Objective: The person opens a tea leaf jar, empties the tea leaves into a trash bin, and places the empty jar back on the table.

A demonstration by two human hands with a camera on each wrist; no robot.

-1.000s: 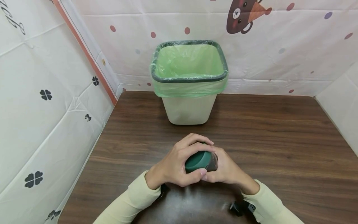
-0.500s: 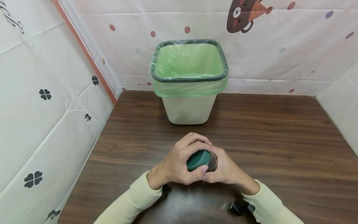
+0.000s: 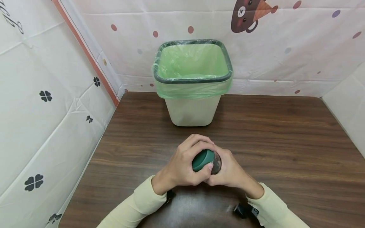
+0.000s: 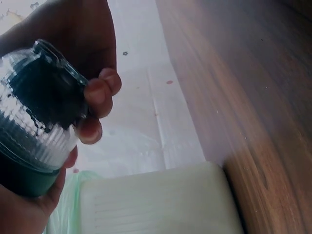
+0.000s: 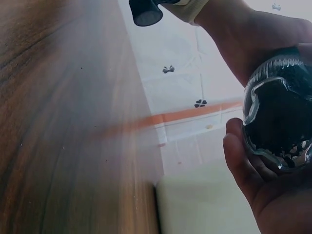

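Both hands hold a jar with a green lid [image 3: 202, 160] and a clear ribbed body [image 4: 53, 144] above the near middle of the table. My left hand [image 3: 183, 161] curls its fingers and thumb around the lid. The right hand [image 3: 231, 169] grips the body from the other side. The jar lies tilted on its side, lid toward the left. Its dark lower end [image 5: 278, 122] shows through the clear plastic in the right wrist view, with small dark bits near the edge. What fills it cannot be told. Fingers cover much of the jar.
A pale bin [image 3: 191, 110] with a dark rim and a green liner bag [image 3: 194, 90] stands behind the hands at the table's far edge. The brown wooden table [image 3: 285, 142] stretches to both sides. Patterned white sheets [image 3: 137, 22] hang at the back and sides.
The left hand has turned a little on the lid and shifted slightly right and away from me. The right hand has barely moved. The bin stays where it was.
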